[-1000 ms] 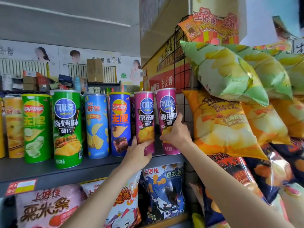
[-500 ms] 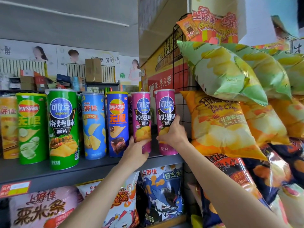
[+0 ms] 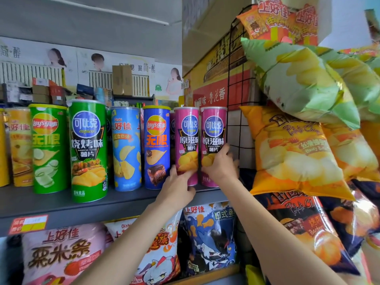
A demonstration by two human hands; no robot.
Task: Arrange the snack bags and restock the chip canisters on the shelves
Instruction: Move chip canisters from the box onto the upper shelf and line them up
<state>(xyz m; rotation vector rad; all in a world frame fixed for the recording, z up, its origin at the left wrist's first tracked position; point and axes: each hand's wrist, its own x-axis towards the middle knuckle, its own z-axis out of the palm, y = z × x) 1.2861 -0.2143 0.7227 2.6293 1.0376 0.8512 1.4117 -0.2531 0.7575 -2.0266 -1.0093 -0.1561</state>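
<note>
Two pink chip canisters stand upright side by side at the right end of a grey shelf (image 3: 61, 204). My left hand (image 3: 177, 187) grips the lower part of the left pink canister (image 3: 188, 138). My right hand (image 3: 221, 164) wraps the lower part of the right pink canister (image 3: 213, 132). To their left stand a dark blue canister (image 3: 156, 147), a light blue canister (image 3: 125, 149), a tall green canister (image 3: 88, 149), another green canister (image 3: 48, 149) and an orange canister (image 3: 19, 147).
A black wire grid (image 3: 236, 99) rises right of the pink canisters. Puffy snack bags hang at the right: green (image 3: 298, 83), orange (image 3: 292, 153), dark (image 3: 304, 227). Below the shelf sit a pink bag (image 3: 59, 254) and a blue bag (image 3: 209, 239). A price tag (image 3: 27, 224) marks the shelf edge.
The two pink canisters have closed up until they stand close together. My left hand slid a little to the right along its canister; my right hand stays on the other.
</note>
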